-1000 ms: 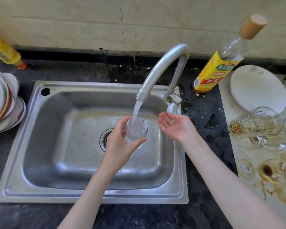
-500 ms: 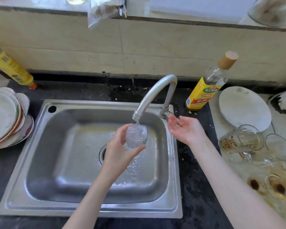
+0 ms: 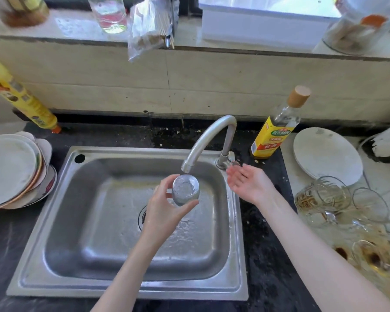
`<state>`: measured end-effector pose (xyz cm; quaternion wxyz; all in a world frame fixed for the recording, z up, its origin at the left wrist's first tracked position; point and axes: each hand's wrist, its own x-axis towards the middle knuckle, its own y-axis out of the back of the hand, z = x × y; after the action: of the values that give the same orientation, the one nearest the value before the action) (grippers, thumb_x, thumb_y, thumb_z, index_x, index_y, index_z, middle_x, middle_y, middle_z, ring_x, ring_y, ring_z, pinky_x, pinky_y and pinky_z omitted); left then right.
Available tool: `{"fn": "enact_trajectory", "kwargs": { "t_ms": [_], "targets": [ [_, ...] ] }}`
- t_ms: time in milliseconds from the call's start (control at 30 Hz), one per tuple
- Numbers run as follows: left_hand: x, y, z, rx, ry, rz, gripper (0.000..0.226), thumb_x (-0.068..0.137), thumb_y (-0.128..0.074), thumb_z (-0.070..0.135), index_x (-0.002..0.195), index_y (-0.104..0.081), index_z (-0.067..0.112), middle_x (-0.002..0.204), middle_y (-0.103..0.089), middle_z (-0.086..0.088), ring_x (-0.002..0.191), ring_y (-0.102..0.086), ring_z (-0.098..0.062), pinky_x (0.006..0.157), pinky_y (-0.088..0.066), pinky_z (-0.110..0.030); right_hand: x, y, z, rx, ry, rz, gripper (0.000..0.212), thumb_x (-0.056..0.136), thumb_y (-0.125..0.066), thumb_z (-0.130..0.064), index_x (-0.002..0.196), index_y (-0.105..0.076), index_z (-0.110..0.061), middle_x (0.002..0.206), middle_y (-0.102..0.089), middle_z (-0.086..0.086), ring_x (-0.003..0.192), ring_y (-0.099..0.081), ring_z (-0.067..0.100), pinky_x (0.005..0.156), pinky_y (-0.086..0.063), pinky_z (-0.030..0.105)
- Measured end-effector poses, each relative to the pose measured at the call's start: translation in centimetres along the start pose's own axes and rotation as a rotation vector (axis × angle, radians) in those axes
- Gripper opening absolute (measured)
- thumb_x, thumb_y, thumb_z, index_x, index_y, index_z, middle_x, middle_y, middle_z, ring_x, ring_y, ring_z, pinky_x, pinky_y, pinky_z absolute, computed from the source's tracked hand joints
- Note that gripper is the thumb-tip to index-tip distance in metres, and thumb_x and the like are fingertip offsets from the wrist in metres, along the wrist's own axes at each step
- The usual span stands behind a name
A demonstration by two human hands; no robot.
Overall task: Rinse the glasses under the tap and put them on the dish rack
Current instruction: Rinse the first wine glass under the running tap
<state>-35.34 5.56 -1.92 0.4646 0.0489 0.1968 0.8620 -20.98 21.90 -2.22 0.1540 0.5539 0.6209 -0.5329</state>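
At frame center the left hand (image 3: pixel 164 212) pinches a glass (image 3: pixel 186 190) under the tap (image 3: pixel 208 140), while the right hand (image 3: pixel 249 182) lies spread, palm up, beside it.

plates (image 3: pixel 9 170) left of sink (image 3: pixel 126 287); glasses (image 3: pixel 324 199) right; bottle (image 3: pixel 277 127) behind.

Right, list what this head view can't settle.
- Dish rack: none identifiable; right edge crops the glasses area.
- Tap handle: hidden behind right hand.
- Glass in left hand: clean or not, too blurred.
- Drain: mostly covered by that hand.
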Motion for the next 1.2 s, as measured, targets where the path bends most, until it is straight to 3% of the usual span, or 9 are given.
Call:
{"fn": "enact_trajectory", "kwargs": {
  "t_ms": [100,267,433,533,600,700,933,1067,1200],
  "targets": [
    [0.0,-0.1,0.1,-0.054,0.022,0.014,0.057,0.064,-0.083,0.017,0.108,-0.052,0.038,0.108,-0.059,0.023,0.095,-0.058,-0.004,0.081,-0.045,-0.017,-1.2,1.5,2.3,-0.162,-0.112,-0.029,0.016,0.092,-0.049,-0.011,0.102,-0.057,-0.002,0.091,-0.06,0.012,0.08,-0.06,0.023,0.06,-0.052,0.031],
    [0.0,-0.4,-0.2,-0.097,0.044,0.025,0.058,0.059,-0.086,0.019,0.103,-0.055,0.038,0.099,-0.063,0.024,0.092,-0.061,-0.004,0.082,-0.048,-0.023,-2.8,2.6,8.9,-0.369,-0.391,-0.041,0.034,0.097,-0.045,-0.026,0.096,-0.062,0.003,0.087,-0.064,0.013,0.076,-0.058,0.022,0.057,-0.045,0.028],
    [-0.7,-0.7,0.1,-0.16,0.012,0.019,0.06,0.057,-0.085,0.017,0.106,-0.055,0.036,0.102,-0.063,0.027,0.095,-0.062,0.001,0.085,-0.047,-0.018,-2.6,0.6,10.5,-0.061,-0.414,-0.009,0.033,0.094,-0.053,-0.027,0.087,-0.064,0.003,0.08,-0.062,0.013,0.071,-0.054,0.02,0.06,-0.044,0.027],
    [-1.4,-0.7,0.2,-0.185,-0.013,-0.024,0.062,0.062,-0.084,0.011,0.109,-0.052,0.033,0.106,-0.062,0.023,0.102,-0.059,0.0,0.089,-0.046,-0.02,-2.5,-0.3,10.2,0.022,-0.383,-0.016,0.012,0.081,-0.064,-0.011,0.084,-0.064,0.001,0.084,-0.063,0.014,0.077,-0.057,0.022,0.067,-0.048,0.029],
    [-1.5,-0.7,0.0,-0.178,-0.011,-0.067,0.061,0.06,-0.082,0.022,0.111,-0.05,0.034,0.108,-0.06,0.021,0.105,-0.057,-0.001,0.09,-0.046,-0.025,-2.6,-0.7,9.7,0.023,-0.358,-0.034,0.021,0.072,-0.069,-0.003,0.093,-0.066,-0.003,0.089,-0.067,0.015,0.081,-0.062,0.025,0.066,-0.054,0.03],
    [-1.5,-0.6,-0.5,-0.142,0.047,-0.103,0.059,0.066,-0.082,0.015,0.108,-0.046,0.034,0.107,-0.058,0.014,0.098,-0.059,0.0,0.087,-0.048,-0.027,-2.4,-0.6,8.8,0.051,-0.267,-0.007,0.013,0.087,-0.063,-0.013,0.099,-0.063,-0.007,0.1,-0.064,0.009,0.086,-0.062,0.026,0.068,-0.056,0.035],
    [-1.4,-0.6,-1.6,-0.008,0.162,-0.185,0.057,0.074,-0.077,0.015,0.115,-0.039,0.029,0.113,-0.055,0.004,0.088,-0.063,-0.014,0.074,-0.051,-0.031,-3.5,-0.6,6.5,-0.362,0.188,-0.021,0.008,0.091,-0.06,-0.018,0.086,-0.059,-0.012,0.082,-0.067,0.005,0.076,-0.065,0.019,0.07,-0.054,0.03],
    [-1.4,-0.5,-1.4,0.086,0.152,-0.225,0.056,0.075,-0.076,0.022,0.119,-0.042,0.024,0.109,-0.055,0.007,0.092,-0.058,-0.01,0.079,-0.045,-0.018,-4.3,-0.9,6.4,-0.576,0.41,-0.026,0.01,0.09,-0.062,-0.018,0.085,-0.064,-0.01,0.08,-0.068,0.004,0.072,-0.066,0.012,0.071,-0.056,0.023],
    [-1.8,0.0,-1.2,0.192,0.106,-0.239,0.057,0.074,-0.076,0.031,0.12,-0.044,0.023,0.1,-0.054,0.017,0.094,-0.052,0.001,0.074,-0.036,-0.003,-4.8,-1.0,6.6,-0.667,0.522,-0.061,0.004,0.087,-0.065,-0.02,0.086,-0.067,-0.016,0.086,-0.072,0.005,0.081,-0.068,0.015,0.08,-0.055,0.026]
  ]
}}
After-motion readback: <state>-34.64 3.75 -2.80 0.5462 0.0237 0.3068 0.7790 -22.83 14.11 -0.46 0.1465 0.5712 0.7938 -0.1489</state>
